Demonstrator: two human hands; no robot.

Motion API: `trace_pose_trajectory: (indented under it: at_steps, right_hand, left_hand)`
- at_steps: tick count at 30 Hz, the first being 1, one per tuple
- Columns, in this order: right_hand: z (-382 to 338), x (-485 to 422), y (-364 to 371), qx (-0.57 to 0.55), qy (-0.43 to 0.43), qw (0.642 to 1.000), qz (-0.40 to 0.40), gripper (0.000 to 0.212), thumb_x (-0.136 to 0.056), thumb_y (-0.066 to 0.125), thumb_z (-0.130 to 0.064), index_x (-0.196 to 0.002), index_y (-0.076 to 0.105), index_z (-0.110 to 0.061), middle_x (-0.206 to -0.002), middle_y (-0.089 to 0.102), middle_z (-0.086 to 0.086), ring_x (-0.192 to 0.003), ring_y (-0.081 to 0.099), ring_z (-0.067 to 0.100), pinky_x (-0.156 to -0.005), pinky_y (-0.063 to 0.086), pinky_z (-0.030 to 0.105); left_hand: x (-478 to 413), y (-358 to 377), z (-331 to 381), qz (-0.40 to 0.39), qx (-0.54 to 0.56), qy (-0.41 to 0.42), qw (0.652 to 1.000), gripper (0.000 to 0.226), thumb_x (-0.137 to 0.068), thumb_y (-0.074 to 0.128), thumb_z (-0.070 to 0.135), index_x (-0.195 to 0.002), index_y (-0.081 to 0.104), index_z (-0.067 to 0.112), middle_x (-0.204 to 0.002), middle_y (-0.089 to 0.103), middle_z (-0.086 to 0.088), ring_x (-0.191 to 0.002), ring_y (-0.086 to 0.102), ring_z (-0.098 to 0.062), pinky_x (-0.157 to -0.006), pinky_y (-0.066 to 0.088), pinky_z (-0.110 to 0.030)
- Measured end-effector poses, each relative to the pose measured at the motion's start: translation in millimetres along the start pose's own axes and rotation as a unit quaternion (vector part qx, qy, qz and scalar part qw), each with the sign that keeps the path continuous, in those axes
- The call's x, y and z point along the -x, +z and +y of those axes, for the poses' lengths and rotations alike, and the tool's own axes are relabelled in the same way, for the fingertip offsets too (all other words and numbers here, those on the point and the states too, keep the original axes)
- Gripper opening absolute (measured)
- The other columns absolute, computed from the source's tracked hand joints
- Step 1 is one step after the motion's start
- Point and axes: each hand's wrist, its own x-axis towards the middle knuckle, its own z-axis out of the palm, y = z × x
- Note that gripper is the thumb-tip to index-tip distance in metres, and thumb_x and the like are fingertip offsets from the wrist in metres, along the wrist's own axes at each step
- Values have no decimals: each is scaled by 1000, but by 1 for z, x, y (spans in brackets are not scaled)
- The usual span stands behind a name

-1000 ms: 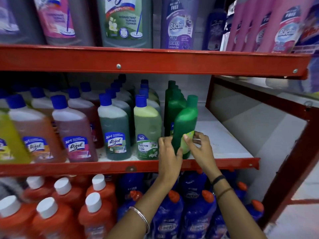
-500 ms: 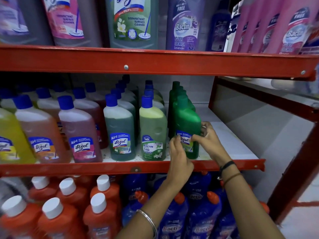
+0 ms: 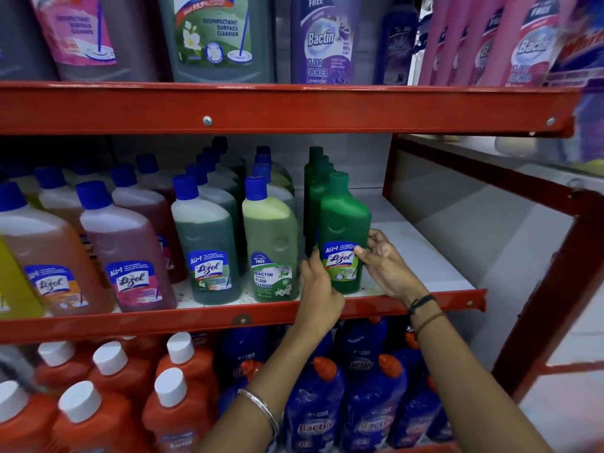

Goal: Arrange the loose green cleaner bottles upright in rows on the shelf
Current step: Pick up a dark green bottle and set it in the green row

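A dark green Lizol bottle (image 3: 343,220) stands upright at the front of the middle shelf (image 3: 425,259), its label facing me. Behind it runs a row of several more green bottles (image 3: 315,178) toward the back wall. My left hand (image 3: 318,286) rests against the bottle's lower left side. My right hand (image 3: 384,259) touches the label's right edge with its fingertips. Both hands' fingers look loosely spread on the bottle rather than clasped around it.
Left of the green row stand rows of blue-capped bottles, light green (image 3: 271,237), grey-green (image 3: 206,243) and pink (image 3: 127,246). White shelf board lies bare to the right. A red beam (image 3: 294,106) runs overhead. Orange bottles (image 3: 176,403) and blue Bactin bottles (image 3: 313,407) fill the shelf below.
The green bottle was tilted with its back toward me; it has been turned and set upright with the label forward. Both hands have shifted to its lower sides.
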Motion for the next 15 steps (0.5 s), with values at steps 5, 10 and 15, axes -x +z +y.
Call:
trace_pose_trajectory:
  at_steps: [5,10,15]
  right_hand:
    - [3,2,0,13,6,1000,1,73,-57,84,-38,-114,45,-15,-114,62,3,-101,64,11,-79,54,22]
    - [6,12,1,98,-41,980,170,14,-95,45,-27,-107,52,-27,-125,57,2,-115,54,15,-93,44,25]
    - [17,21,22,176,-45,970,164,32,-98,36,-28,-123,52,-15,-107,64,-4,-96,63,7,-78,51,16]
  left_hand:
    - [2,-2,-3,15,41,8,999,73,-81,39,-12,-145,13,10,-139,31,-11,-128,33,-13,-102,28,-19]
    - [-4,-7,4,8,79,14,997,62,-96,38,9,-147,4,19,-153,21,-4,-122,24,1,-97,22,-5]
    - [-8,-6,9,-49,45,23,998,66,-99,33,20,-144,-14,31,-157,13,-2,-128,25,-3,-100,21,-19]
